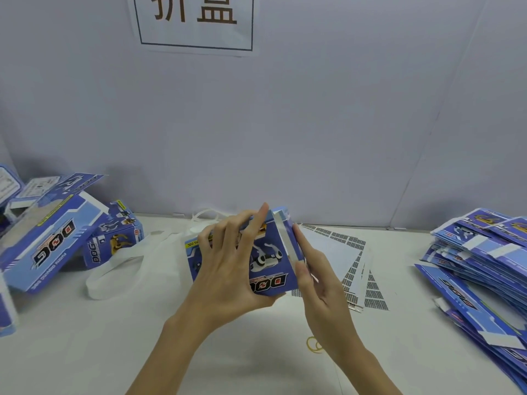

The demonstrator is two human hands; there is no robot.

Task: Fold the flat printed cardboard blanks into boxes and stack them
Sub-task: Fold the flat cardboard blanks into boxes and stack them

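Note:
A blue printed box (268,260) with a robot dog and "DOG" lettering is held above the middle of the table. My left hand (231,266) grips it from the front, fingers spread over the printed face and thumb under its lower edge. My right hand (310,275) presses straight fingers against the white-edged flap on the box's right end. A pile of flat blue blanks (482,258) lies at the right. Folded boxes (48,238) are heaped at the left, with a smaller upright one (114,240) beside them.
White plastic straps or bags (114,275) lie left of centre. Sheets printed with small dark labels (342,260) lie behind my right hand. A yellow rubber band (313,344) sits near the front. A wall with a paper sign (196,21) stands behind the table.

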